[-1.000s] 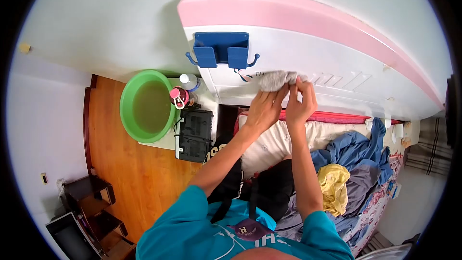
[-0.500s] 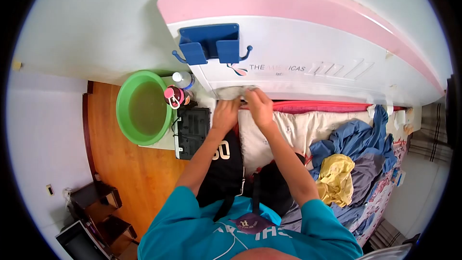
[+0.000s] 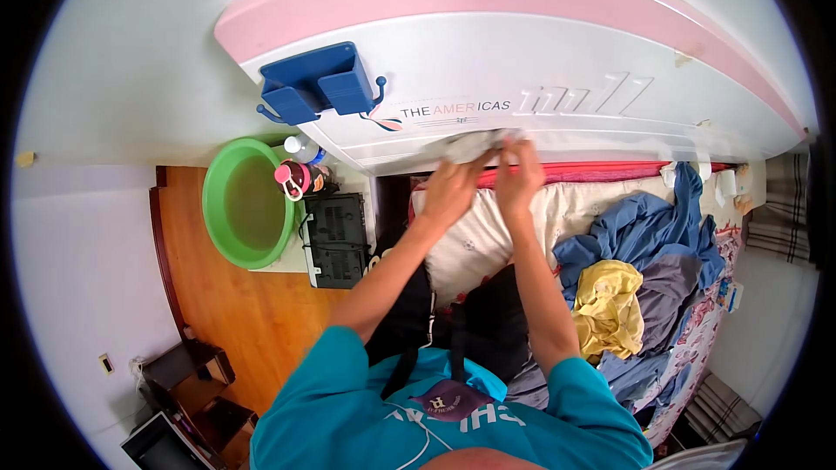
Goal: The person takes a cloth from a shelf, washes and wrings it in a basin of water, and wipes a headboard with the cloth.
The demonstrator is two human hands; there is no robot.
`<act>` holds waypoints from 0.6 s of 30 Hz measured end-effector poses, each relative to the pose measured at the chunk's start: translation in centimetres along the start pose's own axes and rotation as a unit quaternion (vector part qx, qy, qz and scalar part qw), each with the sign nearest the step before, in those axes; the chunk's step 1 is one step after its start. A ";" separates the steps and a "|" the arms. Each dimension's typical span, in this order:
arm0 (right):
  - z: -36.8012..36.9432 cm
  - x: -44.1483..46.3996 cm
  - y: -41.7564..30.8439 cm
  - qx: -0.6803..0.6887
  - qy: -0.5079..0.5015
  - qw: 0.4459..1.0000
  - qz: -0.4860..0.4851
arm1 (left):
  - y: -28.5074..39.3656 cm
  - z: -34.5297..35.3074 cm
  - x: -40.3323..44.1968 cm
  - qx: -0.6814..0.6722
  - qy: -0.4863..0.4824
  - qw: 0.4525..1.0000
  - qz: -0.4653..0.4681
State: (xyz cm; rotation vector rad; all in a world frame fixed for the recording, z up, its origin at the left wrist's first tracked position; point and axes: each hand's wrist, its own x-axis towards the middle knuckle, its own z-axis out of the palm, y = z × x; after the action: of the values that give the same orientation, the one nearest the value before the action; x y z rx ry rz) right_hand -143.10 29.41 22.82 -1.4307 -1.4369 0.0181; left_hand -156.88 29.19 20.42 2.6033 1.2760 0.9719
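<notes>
One grey-white cloth (image 3: 470,148), slightly blurred, set against the lower face of one pink-edged headboard (image 3: 470,52); long axis nearly level, 9 to 3 o'clock, the 3 o'clock end slightly raised. Two hands: right hand (image 3: 520,176) at the cloth's 4 o'clock, thumb and fingers pinched on its end; left hand (image 3: 455,190) at 7 o'clock, fingertips at the cloth, whether closed on it cannot be told. One printed legend (image 3: 455,110), at 11 o'clock, reading "THE AMERICAS"; small line beneath, illegible. One blue holder (image 3: 346,91), two hooks, towards 10 o'clock. Two bottles (image 3: 294,181), 9 o'clock. One green basin (image 3: 214,209), past them. One yellow fabric piece (image 3: 610,305), 5 o'clock.
</notes>
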 end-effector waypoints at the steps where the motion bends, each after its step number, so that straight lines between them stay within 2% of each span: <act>1: -0.4 0.7 0.1 0.000 0.000 1.000 -0.002 | 1.1 0.2 1.6 0.000 0.002 1.000 -0.001; 3: -0.8 1.4 0.0 0.018 0.068 0.996 0.053 | 2.5 0.2 3.3 -0.026 0.004 1.000 0.008; 4: -0.5 1.1 -0.4 0.018 0.067 0.996 0.053 | 2.1 0.0 2.9 -0.025 0.003 1.000 0.007; 6: 1.0 0.1 -1.6 0.009 0.031 0.998 0.050 | 0.4 -0.9 1.3 -0.015 0.017 1.000 -0.019; 7: 2.1 0.0 -2.6 0.021 0.028 0.999 0.015 | -0.1 -2.3 0.7 -0.021 0.002 0.998 -0.057; 9: 4.2 -1.2 -5.1 0.052 -0.017 0.998 0.018 | -2.6 -3.4 -1.9 0.061 0.007 0.996 -0.062; 11: 5.6 -1.9 -7.1 0.130 -0.079 0.987 0.044 | -4.7 -5.1 -3.8 0.082 0.035 0.995 -0.043; 12: 6.3 -1.9 -7.6 0.141 -0.074 0.987 0.008 | -5.2 -5.7 -4.1 0.104 0.040 0.993 -0.037; 16: 5.9 -1.2 -7.3 0.127 -0.111 0.986 -0.017 | -4.5 -5.5 -4.2 0.097 0.053 0.993 -0.045; 18: 4.5 -0.9 -6.2 0.134 -0.131 0.982 -0.020 | -2.9 -4.3 -3.7 0.050 0.024 0.993 -0.109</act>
State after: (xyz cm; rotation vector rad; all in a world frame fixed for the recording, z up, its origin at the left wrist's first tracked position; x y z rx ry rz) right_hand -150.65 29.79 24.27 -1.2078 -1.6086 0.3734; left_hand -163.03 27.47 21.00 2.4555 1.6192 0.9611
